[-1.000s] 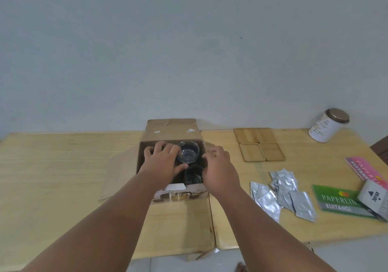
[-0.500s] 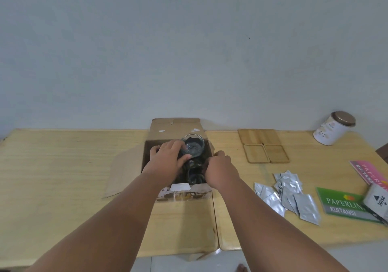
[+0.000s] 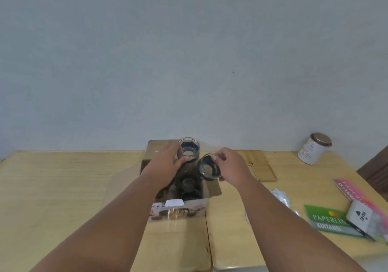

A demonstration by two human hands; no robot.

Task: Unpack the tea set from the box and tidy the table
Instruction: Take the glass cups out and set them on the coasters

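Each hand, left hand (image 3: 168, 162) and right hand (image 3: 232, 166), pinches one small clear glass cup (image 3: 188, 151), (image 3: 209, 167) above the open brown cardboard box (image 3: 178, 206); rim-only grips risk slipping, cups knocking together.

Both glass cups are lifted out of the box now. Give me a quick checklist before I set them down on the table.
1. Left hand grips its glass cup: ok.
2. Right hand grips the second glass cup: ok.
3. Both cups are above the cardboard box rim: ok.
4. Bare table left of the box for setting down: ok.
5. Right side is crowded by wooden coasters and foil sachets: not ok.
6. Box emptied: not ok, dark items remain inside.
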